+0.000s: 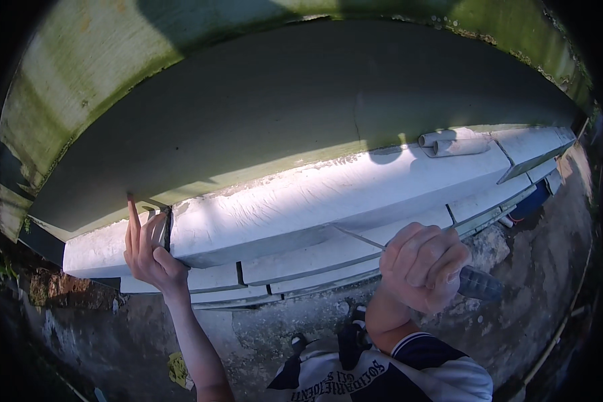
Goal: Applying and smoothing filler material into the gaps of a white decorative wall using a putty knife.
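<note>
White oblong slab [295,204]; dark-handled slim metal tool [481,284].
Right fingers [415,254] grip tool; left fingers [135,234] open; slipping tip may score slab.

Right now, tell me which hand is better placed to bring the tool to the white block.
Probably the right hand: it grips the tool, whose shaft points toward the white block. The left hand, at the block's left end, holds no tool.

a thin, pointy tool with a dark handle [481,284] slants, its tip near a long white slab [328,194] with wrinkly lines on top.
</note>
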`<action>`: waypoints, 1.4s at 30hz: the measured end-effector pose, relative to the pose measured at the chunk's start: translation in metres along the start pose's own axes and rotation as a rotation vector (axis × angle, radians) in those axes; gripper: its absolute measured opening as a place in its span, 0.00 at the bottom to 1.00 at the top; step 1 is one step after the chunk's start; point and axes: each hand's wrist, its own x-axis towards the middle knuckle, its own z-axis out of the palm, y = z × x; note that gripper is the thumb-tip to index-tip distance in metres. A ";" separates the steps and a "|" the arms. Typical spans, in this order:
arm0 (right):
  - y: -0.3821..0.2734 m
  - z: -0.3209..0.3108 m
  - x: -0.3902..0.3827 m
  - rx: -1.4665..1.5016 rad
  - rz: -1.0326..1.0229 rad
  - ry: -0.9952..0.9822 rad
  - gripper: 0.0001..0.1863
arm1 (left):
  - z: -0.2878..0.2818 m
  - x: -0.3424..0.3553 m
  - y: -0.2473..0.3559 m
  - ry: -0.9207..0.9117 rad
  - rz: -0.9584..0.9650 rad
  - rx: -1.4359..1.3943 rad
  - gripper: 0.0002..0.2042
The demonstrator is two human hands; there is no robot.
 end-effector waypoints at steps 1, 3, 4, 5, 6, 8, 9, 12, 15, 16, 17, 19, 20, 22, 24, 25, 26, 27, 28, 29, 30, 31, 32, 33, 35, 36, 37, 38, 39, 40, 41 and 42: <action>0.006 0.002 -0.001 -0.009 -0.019 0.047 0.23 | 0.000 0.000 0.000 0.000 0.001 -0.002 0.24; 0.003 0.000 0.000 0.027 -0.003 -0.013 0.23 | -0.001 0.000 -0.002 -0.006 0.005 0.002 0.23; 0.001 -0.002 0.000 0.065 0.013 -0.073 0.22 | -0.002 -0.001 -0.003 -0.005 0.005 0.005 0.23; -0.002 -0.005 -0.002 0.067 0.013 -0.073 0.22 | -0.003 -0.002 -0.004 -0.013 0.003 -0.009 0.23; -0.006 -0.008 -0.002 0.092 -0.049 -0.058 0.20 | -0.003 -0.002 -0.003 -0.019 0.002 -0.027 0.23; -0.003 -0.011 -0.003 0.117 -0.112 -0.044 0.19 | -0.002 -0.001 0.000 -0.014 0.000 -0.014 0.23; 0.006 -0.012 -0.003 0.130 -0.052 -0.013 0.19 | -0.002 0.000 0.001 -0.010 -0.003 0.000 0.23; 0.000 -0.011 -0.001 0.140 -0.030 -0.019 0.19 | 0.000 -0.002 -0.002 -0.013 -0.006 0.010 0.23; 0.001 -0.008 0.001 0.117 -0.054 -0.063 0.19 | -0.002 -0.002 -0.001 -0.040 -0.023 0.002 0.24; 0.003 -0.005 0.002 0.099 -0.042 -0.066 0.19 | -0.003 -0.001 0.001 -0.038 -0.019 -0.001 0.24; 0.009 -0.003 -0.003 0.084 -0.014 0.013 0.20 | -0.003 0.000 0.002 -0.038 -0.018 -0.002 0.24; 0.003 0.001 -0.002 0.081 -0.019 -0.035 0.20 | -0.002 -0.001 -0.001 -0.040 -0.017 0.000 0.24; 0.000 0.002 -0.002 0.079 -0.023 -0.084 0.20 | -0.002 -0.001 -0.002 -0.038 -0.022 0.005 0.24; -0.006 -0.003 -0.002 0.119 -0.059 -0.045 0.20 | -0.003 -0.001 -0.002 -0.031 -0.027 0.010 0.24; -0.005 -0.002 -0.002 0.154 -0.099 -0.004 0.19 | -0.003 -0.001 0.000 -0.024 -0.029 0.011 0.23; 0.003 0.003 -0.003 0.117 -0.060 -0.017 0.20 | -0.001 -0.001 0.001 -0.023 -0.025 0.004 0.23; 0.006 0.004 -0.002 0.079 -0.022 -0.029 0.20 | 0.000 -0.002 0.002 -0.033 -0.027 -0.004 0.23; 0.002 0.004 -0.003 0.081 -0.023 -0.027 0.20 | -0.001 -0.003 0.000 -0.044 -0.031 -0.004 0.23; -0.004 0.001 -0.003 0.106 -0.010 -0.026 0.20 | -0.002 -0.003 -0.001 -0.044 -0.029 -0.003 0.23; -0.007 0.001 -0.003 0.131 0.004 -0.024 0.21 | -0.002 -0.004 -0.002 -0.036 -0.028 0.007 0.22; -0.008 0.001 -0.002 0.131 0.000 -0.024 0.21 | -0.003 -0.003 0.000 -0.025 -0.027 0.015 0.22; -0.006 0.002 -0.001 0.094 -0.017 0.007 0.20 | -0.003 -0.002 0.001 -0.023 -0.024 0.014 0.22; -0.004 0.004 0.000 0.058 -0.034 0.038 0.20 | -0.003 -0.001 0.002 -0.023 -0.025 0.014 0.22; 0.007 0.009 -0.003 0.084 0.009 0.063 0.21 | -0.003 -0.001 0.001 -0.024 -0.026 0.013 0.23; 0.008 -0.001 0.001 0.129 0.001 -0.029 0.18 | -0.001 -0.001 -0.001 -0.022 -0.025 0.008 0.23; 0.007 -0.006 0.003 0.173 -0.003 -0.123 0.16 | 0.000 -0.002 -0.003 -0.024 -0.029 0.003 0.23; 0.001 -0.007 0.001 0.171 -0.003 -0.123 0.16 | 0.000 -0.002 -0.003 -0.024 -0.029 0.002 0.23; -0.006 -0.006 -0.003 0.169 -0.025 -0.048 0.19 | 0.000 -0.003 -0.004 -0.026 -0.019 -0.002 0.23; -0.012 -0.006 -0.005 0.165 -0.049 0.028 0.21 | -0.001 -0.002 -0.002 -0.026 -0.006 -0.008 0.23; -0.007 -0.005 -0.004 0.163 -0.051 0.029 0.21 | 0.000 -0.002 -0.001 -0.026 -0.005 -0.010 0.23; 0.003 -0.003 -0.002 0.132 -0.023 0.006 0.20 | 0.001 -0.001 0.001 -0.021 -0.009 -0.014 0.23; 0.011 -0.001 -0.001 0.109 0.008 -0.017 0.19 | 0.000 -0.001 0.000 -0.014 -0.015 -0.009 0.23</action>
